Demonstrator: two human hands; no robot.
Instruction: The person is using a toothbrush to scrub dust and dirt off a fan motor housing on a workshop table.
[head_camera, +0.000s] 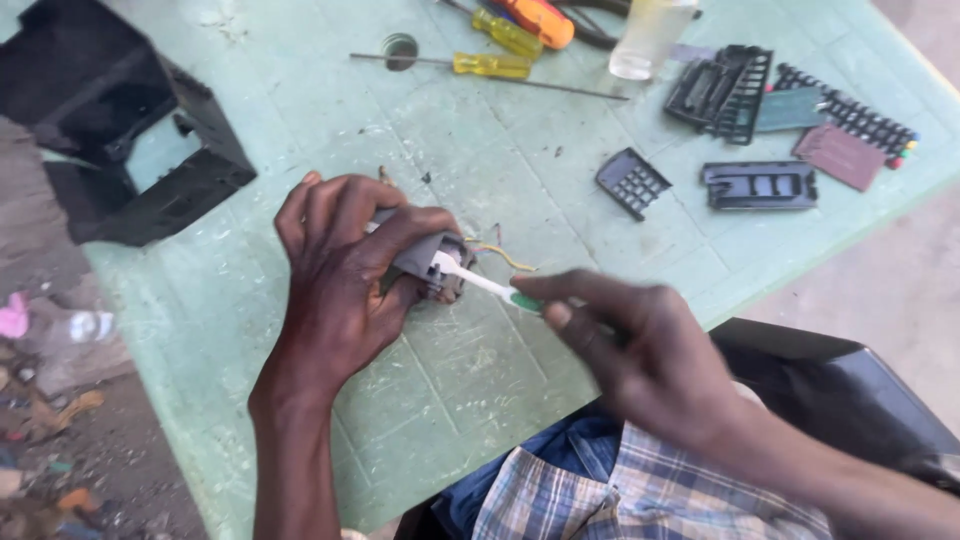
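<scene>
Gripping a small grey motor-like part (432, 262) with fingers wrapped fully round it, the left hand (345, 275) held it just above the pale green table (300, 330); the right hand (640, 350) pinched the green-and-white handle of a toothbrush (490, 288), head touching the part's exposed end. Thin yellow wires (505, 255) trailed just beyond the grip. Farther out lay black plastic keypad pieces (700, 150), yellow-handled screwdrivers (490, 65) and a clear cup (650, 35), with a black casing (110, 130) well off to the left hand's side.

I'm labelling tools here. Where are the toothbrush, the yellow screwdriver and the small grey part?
toothbrush (478, 283): head view, white neck.
yellow screwdriver (490, 66): head view, handle.
small grey part (432, 254): head view, top face beside the left hand's fingers.
</scene>
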